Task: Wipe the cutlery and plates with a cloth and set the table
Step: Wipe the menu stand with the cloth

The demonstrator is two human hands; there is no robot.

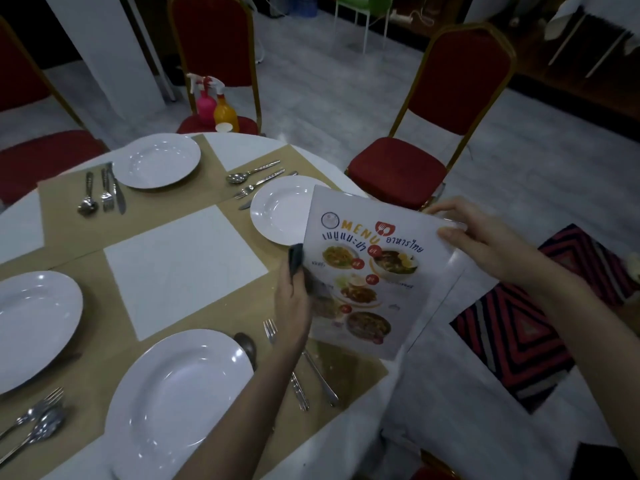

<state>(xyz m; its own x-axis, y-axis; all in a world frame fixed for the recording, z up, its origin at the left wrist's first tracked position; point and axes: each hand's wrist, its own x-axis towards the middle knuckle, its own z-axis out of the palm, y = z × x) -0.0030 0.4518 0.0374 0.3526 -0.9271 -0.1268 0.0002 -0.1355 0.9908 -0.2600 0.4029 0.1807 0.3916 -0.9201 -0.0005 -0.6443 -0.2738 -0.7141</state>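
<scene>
I hold a laminated menu card [374, 268] above the table's right edge. My right hand [485, 237] pinches its upper right corner. My left hand [294, 292] grips a dark cloth [296, 259] and holds it against the menu's left side. Several white plates lie on tan placemats: one near me [180, 403], one at the left edge [31, 327], one at the far side [159, 161], and one partly hidden behind the menu [280, 209]. A fork, spoon and knife [301, 372] lie under my left forearm.
Cutlery sets lie beside the far plate [104, 192], by the right plate [256, 178] and at the lower left [38, 417]. A white square [183, 268] marks the table's middle. Red chairs [433, 133] ring the table; one holds spray bottles [216, 105]. A striped cushion [526, 327] lies to the right.
</scene>
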